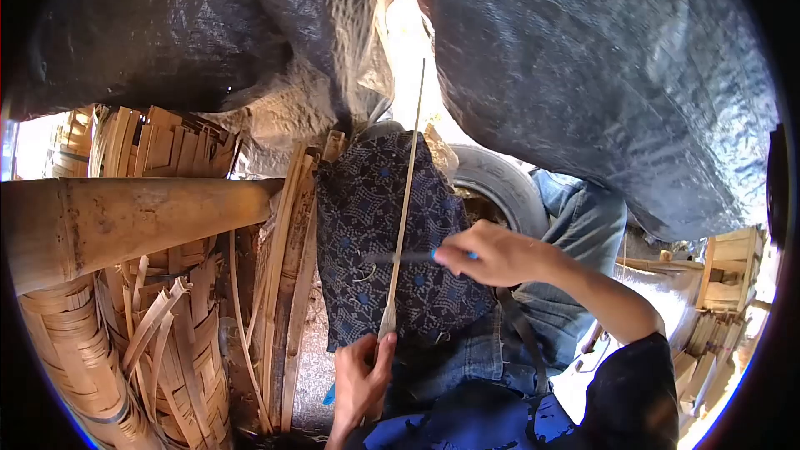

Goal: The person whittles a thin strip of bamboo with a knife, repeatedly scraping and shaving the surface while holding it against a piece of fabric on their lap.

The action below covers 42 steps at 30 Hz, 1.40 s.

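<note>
My left hand (360, 379) pinches the lower end of a long, thin bamboo strip (406, 200) between thumb and fingers. The strip points away from me and widens to a pale, frayed end at my grip. A knife (400, 257) with a bit of blue at its handle is closed in my right hand (492, 257). Its blade, smeared by motion, lies level across the strip's lower half. Under both, a dark patterned cloth (358, 208) covers my lap, and a thin curled shaving (367, 270) rests on it.
A thick bamboo pole (142, 221) juts in from the left above woven bamboo baskets (92, 358). Upright bamboo slats (287, 283) stand close by my left side. Beyond the cloth is a tire (521, 200). Black plastic sheeting (617, 75) hangs low overhead.
</note>
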### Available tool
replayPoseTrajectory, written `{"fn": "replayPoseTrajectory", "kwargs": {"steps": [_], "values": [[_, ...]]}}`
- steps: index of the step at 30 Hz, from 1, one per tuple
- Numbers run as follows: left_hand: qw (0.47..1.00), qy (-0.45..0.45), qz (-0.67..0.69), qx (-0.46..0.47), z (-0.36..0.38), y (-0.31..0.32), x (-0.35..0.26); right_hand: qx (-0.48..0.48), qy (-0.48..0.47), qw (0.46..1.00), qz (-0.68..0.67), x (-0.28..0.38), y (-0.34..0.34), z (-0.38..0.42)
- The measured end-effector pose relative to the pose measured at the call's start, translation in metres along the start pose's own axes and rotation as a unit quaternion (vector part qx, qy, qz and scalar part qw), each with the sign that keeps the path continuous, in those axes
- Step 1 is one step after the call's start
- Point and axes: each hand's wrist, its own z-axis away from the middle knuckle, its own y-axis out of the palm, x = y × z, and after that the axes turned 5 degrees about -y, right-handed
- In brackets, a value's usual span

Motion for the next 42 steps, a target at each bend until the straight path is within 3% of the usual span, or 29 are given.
{"fn": "replayPoseTrajectory", "kwargs": {"steps": [1, 3, 5, 6, 7, 9, 12, 13, 16, 19, 21, 23, 27, 29, 30, 31, 33, 35, 36, 37, 39, 41, 42], "values": [[1.0, 0.004, -0.002, 0.0, 0.0, 0.003, -0.006, 0.024, -0.038, 0.998, 0.033, -0.006, 0.005, 0.003], [0.99, 0.075, -0.106, -0.046, 0.001, 0.006, -0.013, 0.039, 0.012, 0.999, 0.014, -0.016, 0.007, 0.003], [0.988, 0.083, -0.119, -0.06, 0.006, 0.009, -0.013, -0.037, 0.142, 0.988, 0.047, -0.024, -0.003, -0.006], [0.985, 0.088, -0.128, -0.071, 0.008, 0.011, -0.012, -0.106, 0.053, 0.985, 0.129, -0.055, -0.007, -0.014], [0.985, 0.088, -0.128, -0.077, 0.01, 0.013, -0.012, -0.159, 0.095, 0.966, 0.18, -0.058, -0.019, -0.023], [0.981, 0.095, -0.141, -0.089, 0.01, 0.015, -0.011, -0.236, 0.033, 0.92, 0.311, -0.068, -0.031, -0.031], [0.965, 0.142, -0.173, -0.135, 0.003, 0.023, -0.006, -0.23, -0.042, 0.942, 0.241, -0.04, -0.014, -0.016], [0.966, 0.136, -0.173, -0.138, 0.001, 0.026, -0.006, -0.17, 0.004, 0.964, 0.205, -0.02, -0.007, -0.005], [0.929, 0.187, -0.257, -0.191, -0.01, 0.035, -0.015, -0.175, -0.064, 0.962, 0.2, -0.004, 0.028, 0.019], [0.912, 0.21, -0.284, -0.207, -0.014, 0.042, -0.01, -0.18, -0.066, 0.96, 0.206, 0.0, 0.051, 0.036], [0.908, 0.212, -0.295, -0.208, -0.012, 0.045, -0.011, -0.106, 0.001, 0.957, 0.271, 0.003, 0.055, 0.041], [0.904, 0.215, -0.302, -0.212, -0.011, 0.048, -0.012, -0.128, 0.004, 0.945, 0.301, -0.006, 0.052, 0.037], [0.905, 0.201, -0.312, -0.207, -0.01, 0.049, -0.01, -0.178, 0.137, 0.917, 0.331, -0.047, 0.007, 0.007], [0.907, 0.201, -0.307, -0.207, -0.012, 0.049, -0.01, -0.257, 0.119, 0.871, 0.4, -0.088, -0.007, 0.001], [0.908, 0.217, -0.292, -0.208, -0.014, 0.048, -0.01, -0.293, 0.076, 0.88, 0.366, -0.08, -0.013, 0.003], [0.909, 0.23, -0.277, -0.211, -0.015, 0.046, -0.01, -0.291, 0.072, 0.881, 0.367, -0.068, -0.011, 0.005], [0.926, 0.213, -0.249, -0.187, -0.018, 0.04, -0.01, -0.27, -0.024, 0.951, 0.151, -0.046, 0.011, 0.014], [0.94, 0.204, -0.223, -0.157, -0.022, 0.033, -0.011, -0.201, -0.091, 0.963, 0.155, -0.036, 0.039, 0.021], [0.966, 0.171, -0.158, -0.11, -0.023, 0.03, -0.013, -0.221, -0.211, 0.92, 0.247, -0.046, 0.05, 0.02], [0.984, 0.135, -0.094, -0.061, -0.024, 0.026, -0.013, -0.224, -0.208, 0.92, 0.246, -0.054, 0.053, 0.019], [0.991, 0.113, -0.061, -0.034, -0.028, 0.023, -0.005, -0.183, 0.01, 0.916, 0.357, -0.072, 0.05, 0.013], [0.996, 0.088, -0.032, -0.007, -0.029, 0.02, -0.007, -0.231, 0.182, 0.914, 0.28, -0.097, 0.019, -0.002], [0.995, 0.091, -0.031, -0.006, -0.033, 0.018, -0.008, -0.281, 0.125, 0.91, 0.278, -0.099, 0.009, 0.0]]}}
